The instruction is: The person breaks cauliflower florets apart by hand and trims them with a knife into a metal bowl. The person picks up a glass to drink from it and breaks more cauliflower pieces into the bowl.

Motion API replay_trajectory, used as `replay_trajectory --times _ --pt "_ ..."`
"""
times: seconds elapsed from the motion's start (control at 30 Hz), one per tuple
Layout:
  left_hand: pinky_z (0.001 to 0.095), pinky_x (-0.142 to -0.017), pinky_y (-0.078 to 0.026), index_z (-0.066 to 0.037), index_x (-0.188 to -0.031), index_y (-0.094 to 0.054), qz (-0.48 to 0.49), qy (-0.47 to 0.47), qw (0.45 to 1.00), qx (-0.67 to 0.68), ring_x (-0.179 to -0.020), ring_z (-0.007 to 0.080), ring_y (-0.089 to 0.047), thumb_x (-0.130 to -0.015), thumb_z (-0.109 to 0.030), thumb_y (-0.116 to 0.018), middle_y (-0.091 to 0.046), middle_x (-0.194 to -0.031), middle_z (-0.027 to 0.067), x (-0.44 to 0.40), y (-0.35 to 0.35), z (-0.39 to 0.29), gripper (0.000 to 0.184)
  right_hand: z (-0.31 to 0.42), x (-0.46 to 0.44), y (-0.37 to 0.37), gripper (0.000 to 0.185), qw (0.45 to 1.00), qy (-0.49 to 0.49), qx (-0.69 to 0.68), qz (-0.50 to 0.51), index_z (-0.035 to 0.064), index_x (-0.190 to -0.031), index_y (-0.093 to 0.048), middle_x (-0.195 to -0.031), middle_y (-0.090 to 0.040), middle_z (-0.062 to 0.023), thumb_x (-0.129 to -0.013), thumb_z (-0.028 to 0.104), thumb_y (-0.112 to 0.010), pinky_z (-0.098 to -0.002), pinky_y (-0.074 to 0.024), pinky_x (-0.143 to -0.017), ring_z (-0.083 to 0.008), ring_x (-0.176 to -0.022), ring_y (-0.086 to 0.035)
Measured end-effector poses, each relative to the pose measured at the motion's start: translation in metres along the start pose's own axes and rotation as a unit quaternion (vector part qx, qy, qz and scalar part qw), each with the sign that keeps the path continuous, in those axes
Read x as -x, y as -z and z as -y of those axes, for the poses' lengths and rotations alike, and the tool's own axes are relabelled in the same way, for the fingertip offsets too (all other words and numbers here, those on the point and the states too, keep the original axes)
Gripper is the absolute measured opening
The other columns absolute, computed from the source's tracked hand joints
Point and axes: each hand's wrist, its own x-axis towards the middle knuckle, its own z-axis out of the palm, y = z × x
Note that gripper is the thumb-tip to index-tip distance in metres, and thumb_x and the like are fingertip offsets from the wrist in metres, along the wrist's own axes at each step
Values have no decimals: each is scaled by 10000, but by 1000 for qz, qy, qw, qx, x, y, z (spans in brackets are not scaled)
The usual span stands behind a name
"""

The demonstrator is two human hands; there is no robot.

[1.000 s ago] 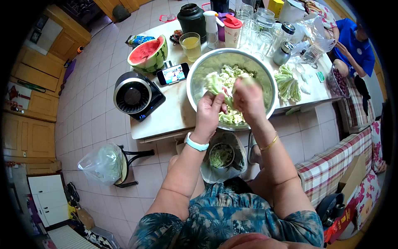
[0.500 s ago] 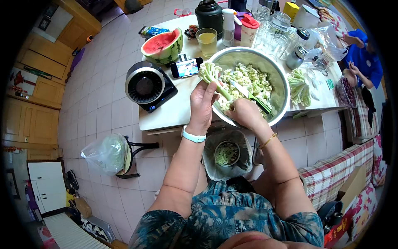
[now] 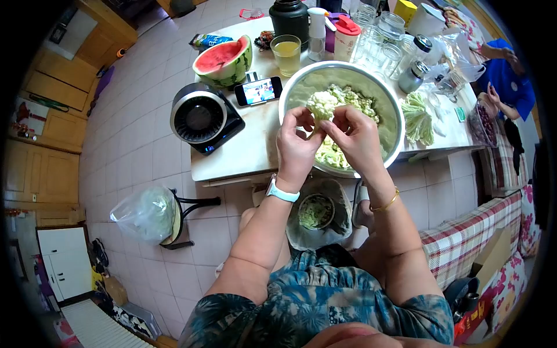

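Observation:
A pale cauliflower floret (image 3: 323,105) is pinched between both hands, its head up and its stem down at the fingertips. My left hand (image 3: 299,142) grips it from the left, and my right hand (image 3: 357,139) from the right, with the thumbs close together. Below them stands a large metal bowl (image 3: 390,95) holding many cut cauliflower pieces (image 3: 332,153). The green-handled knife does not show now; my hands cover part of the bowl.
A phone (image 3: 259,91), a round black appliance (image 3: 203,119) and a cut watermelon (image 3: 235,69) stand left of the bowl. Cauliflower stems (image 3: 416,119) and glass jars (image 3: 371,49) lie right and behind. A lined bin (image 3: 342,229) is below; another person (image 3: 507,78) sits at right.
The long-stemmed cauliflower piece has moved right, over the bowl, and stands upright. My right hand has risen from the bowl to grip it too. The knife has gone out of sight.

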Motion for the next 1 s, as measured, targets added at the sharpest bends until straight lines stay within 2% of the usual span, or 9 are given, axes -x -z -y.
replay_trajectory --times 0.17,0.27,0.4,0.57,0.63,0.7,0.83,0.93,1.0 --pt "209 -731 -525 0 -1226 -633 78 40 994 58 -877 74 -615 -893 -60 -842 -670 -1013 -1 -5 4 -3 398 -21 -6 16 176 1000 -9 12 4 -32 -932 -721 -776 -693 -68 -899 107 -823 -296 -517 -639 -125 -679 -625" --pt "242 -810 -535 6 -1225 -667 132 100 979 121 -902 82 -652 -929 -136 -836 -721 -1025 26 -6 7 0 369 -22 -6 20 157 998 -32 -7 50 -33 -958 -718 -800 -714 -65 -917 94 -801 -283 -521 -622 -100 -680 -640" --pt "234 -719 -532 8 -1180 -708 117 85 980 139 -833 62 -636 -908 -156 -858 -724 -965 9 -7 1 2 351 -19 -4 15 136 990 -74 -110 48 -32 -1005 -653 -788 -697 -40 -949 52 -743 -245 -494 -531 -69 -606 -618" --pt "259 -806 -535 9 -1189 -713 164 107 977 89 -872 77 -651 -938 -153 -828 -744 -1013 24 -7 8 0 320 -24 -4 15 126 983 -88 -150 55 -22 -986 -633 -767 -671 -28 -965 58 -727 -236 -474 -513 -62 -601 -608" --pt "259 -820 -534 10 -1202 -707 154 102 973 139 -890 81 -654 -956 -146 -808 -744 -1033 30 -5 4 -3 308 -25 -3 14 116 978 -98 -171 64 -18 -975 -632 -759 -661 -26 -969 57 -721 -235 -464 -503 -60 -594 -598" --pt "258 -834 -534 11 -1214 -701 144 95 967 189 -907 84 -657 -974 -138 -788 -745 -1054 37 -4 -1 -10 296 -25 -2 9 109 942 -116 -310 58 3 -965 -638 -734 -635 -17 -982 82 -711 -234 -443 -491 -63 -569 -566" --pt "263 -847 -533 14 -1244 -681 129 135 946 266 -933 94 -660 -1011 -123 -741 -744 -1099 47 -1 -1 -14 277 -24 -1 4 110 912 -186 -362 51 17 -988 -645 -749 -634 -20 -997 113 -698 -234 -451 -513 -76 -573 -555" --pt "254 -814 -521 5 -1235 -682 132 164 935 285 -926 98 -657 -1018 -133 -734 -743 -1102 49 -1 6 -10 263 -41 1 0 137 801 -272 -530 63 18 -1057 -657 -838 -674 -42 -1012 145 -684 -232 -483 -567 -96 -633 -593" --pt "248 -776 -497 -20 -1225 -685 111 192 923 314 -935 99 -647 -1027 -160 -726 -731 -1098 41 -2 5 -5 246 -36 -1 0 142 816 -262 -511 71 20 -1063 -663 -842 -680 -44 -1012 150 -687 -234 -494 -574 -97 -640 -602"
